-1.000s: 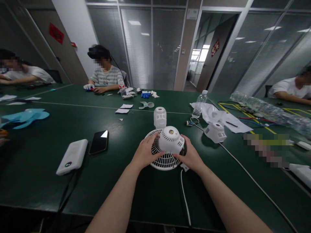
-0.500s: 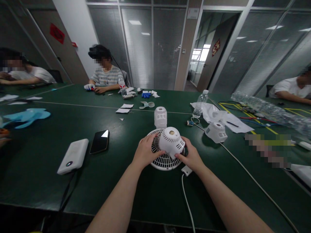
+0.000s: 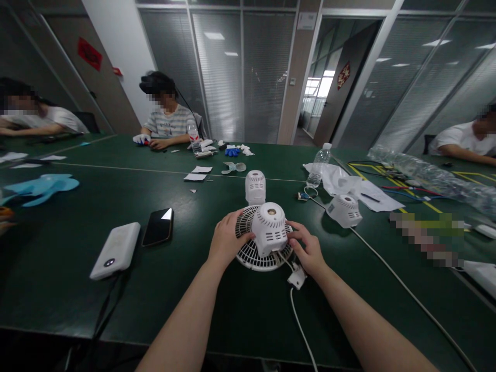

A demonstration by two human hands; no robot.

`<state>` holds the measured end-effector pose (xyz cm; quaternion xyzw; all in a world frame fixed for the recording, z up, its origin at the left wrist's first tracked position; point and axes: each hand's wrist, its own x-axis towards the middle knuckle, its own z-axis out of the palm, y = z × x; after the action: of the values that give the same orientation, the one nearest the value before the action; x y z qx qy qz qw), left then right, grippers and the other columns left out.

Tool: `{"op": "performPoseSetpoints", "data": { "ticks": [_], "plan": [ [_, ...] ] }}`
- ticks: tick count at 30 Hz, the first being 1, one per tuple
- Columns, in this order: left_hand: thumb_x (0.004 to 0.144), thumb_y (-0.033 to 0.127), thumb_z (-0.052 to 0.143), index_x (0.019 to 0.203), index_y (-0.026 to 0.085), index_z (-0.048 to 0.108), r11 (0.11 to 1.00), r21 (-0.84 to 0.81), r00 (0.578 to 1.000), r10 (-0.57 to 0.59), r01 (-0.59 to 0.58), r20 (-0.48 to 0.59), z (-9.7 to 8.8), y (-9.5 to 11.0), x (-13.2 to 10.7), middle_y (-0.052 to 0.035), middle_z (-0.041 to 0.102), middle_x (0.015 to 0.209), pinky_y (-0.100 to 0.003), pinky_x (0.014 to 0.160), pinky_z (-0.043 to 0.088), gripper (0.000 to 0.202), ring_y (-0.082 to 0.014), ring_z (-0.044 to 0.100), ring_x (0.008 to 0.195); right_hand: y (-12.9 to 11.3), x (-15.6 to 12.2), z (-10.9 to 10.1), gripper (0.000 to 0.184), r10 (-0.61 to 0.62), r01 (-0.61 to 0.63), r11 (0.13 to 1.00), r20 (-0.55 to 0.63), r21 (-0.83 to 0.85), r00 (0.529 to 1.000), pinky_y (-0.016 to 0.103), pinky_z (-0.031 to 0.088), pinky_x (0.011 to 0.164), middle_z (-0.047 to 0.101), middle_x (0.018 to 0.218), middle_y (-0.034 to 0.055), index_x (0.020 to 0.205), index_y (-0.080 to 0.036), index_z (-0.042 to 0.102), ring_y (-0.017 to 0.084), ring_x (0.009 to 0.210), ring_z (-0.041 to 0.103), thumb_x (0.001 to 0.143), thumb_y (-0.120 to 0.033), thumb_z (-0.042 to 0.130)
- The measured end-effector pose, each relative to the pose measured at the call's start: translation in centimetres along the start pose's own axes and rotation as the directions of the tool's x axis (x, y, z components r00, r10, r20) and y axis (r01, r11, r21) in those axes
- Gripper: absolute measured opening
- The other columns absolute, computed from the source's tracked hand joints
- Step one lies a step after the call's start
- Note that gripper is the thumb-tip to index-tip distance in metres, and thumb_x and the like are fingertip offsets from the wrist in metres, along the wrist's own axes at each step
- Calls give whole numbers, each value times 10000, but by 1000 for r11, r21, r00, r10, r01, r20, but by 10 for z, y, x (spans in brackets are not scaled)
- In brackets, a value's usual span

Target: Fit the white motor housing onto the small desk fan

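Gripping motor housing (image 3: 269, 229) between left hand (image 3: 226, 241) and right hand (image 3: 308, 250), fingers closed on its sides; I judge it light, rigid plastic, grille (image 3: 251, 254) beneath fragile.

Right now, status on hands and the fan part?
Left hand and right hand grip white motor housing on the fan grille. Cord plug beside right hand.

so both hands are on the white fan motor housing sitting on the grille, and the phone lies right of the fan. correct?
Not quite. In the head view the phone lies left of the fan, beside the white power bank. The rest holds: left hand and right hand grip the motor housing on the grille.
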<state>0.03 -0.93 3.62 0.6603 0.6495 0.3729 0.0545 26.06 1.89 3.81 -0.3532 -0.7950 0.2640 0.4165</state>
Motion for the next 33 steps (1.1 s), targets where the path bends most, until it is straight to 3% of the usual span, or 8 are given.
{"op": "performPoseSetpoints", "data": {
  "ticks": [4, 7, 11, 16, 19, 27, 30, 33],
  "plan": [
    [788, 329, 679, 1292, 285, 437, 1000, -1, 1000, -4, 4, -24, -2, -1, 0, -44, 541, 1287, -474, 1022, 404, 561, -267, 503, 1197, -3, -2, 2, 405, 37, -39, 998, 44, 56, 998, 404, 530, 845, 738, 866, 29, 1288, -247, 493, 238, 823, 701, 918, -410, 469],
    [805, 335, 661, 1200, 274, 519, 1000, 0, 1000, 0, 0, -11, -1, -1, 1, -36, 572, 1217, -461, 975, 440, 425, -259, 536, 1132, 0, -1, 5, 324, 44, -45, 999, -47, -2, 998, 401, 533, 828, 720, 827, 36, 1202, -237, 557, 232, 795, 690, 921, -371, 465],
    [801, 313, 659, 1004, 253, 612, 1000, 3, 999, 13, -13, 32, 1, -1, 2, -29, 620, 1070, -437, 905, 478, 217, -247, 570, 1026, 9, 5, 8, 352, 5, -26, 990, -152, -139, 988, 454, 453, 989, 638, 1167, 92, 1239, -230, 533, 262, 1109, 594, 912, -343, 473],
    [804, 307, 657, 932, 250, 628, 999, 7, 998, 34, -34, 59, 0, 0, 2, -22, 634, 1020, -429, 881, 492, 143, -245, 567, 1004, 19, 11, 9, 588, 16, 11, 969, 107, -245, 994, 523, 284, 1120, 387, 1479, 86, 1411, -251, 361, 287, 1373, 343, 861, -334, 552],
    [814, 316, 648, 946, 249, 626, 999, 3, 998, 37, -37, 46, -1, 1, 2, -22, 633, 1033, -424, 892, 490, 150, -240, 568, 1006, 20, 11, 8, 557, 59, 6, 952, 199, -307, 978, 528, 309, 1096, 422, 1449, 97, 1366, -248, 426, 291, 1348, 373, 832, -294, 577],
    [888, 340, 517, 1039, 237, 613, 993, -111, 1000, 28, -26, 13, -3, 2, 1, -46, 627, 1101, -415, 957, 466, 207, -236, 580, 1060, 2, 10, 6, 643, 76, -8, 879, 125, -476, 989, 550, 404, 978, 503, 1317, 131, 1337, -237, 434, 342, 1198, 480, 775, -455, 657],
    [935, 381, 411, 1209, 238, 534, 950, -303, 995, 93, -76, 44, -4, 6, -3, -64, 595, 1215, -396, 982, 456, 333, -229, 563, 1130, -6, 9, 12, 692, 96, -61, 859, 43, -509, 994, 561, 428, 931, 509, 1281, 137, 1338, -256, 429, 363, 1146, 505, 742, -496, 685],
    [826, 452, 595, 1395, 245, 339, 929, -353, 977, 164, -108, 133, -2, 13, -8, -91, 479, 1386, -426, 1032, 419, 658, -268, 493, 1238, -12, 8, 17, 717, 103, -99, 836, -23, -539, 994, 570, 436, 909, 494, 1294, 147, 1339, -260, 431, 388, 1149, 500, 722, -499, 704]
  ]
}}
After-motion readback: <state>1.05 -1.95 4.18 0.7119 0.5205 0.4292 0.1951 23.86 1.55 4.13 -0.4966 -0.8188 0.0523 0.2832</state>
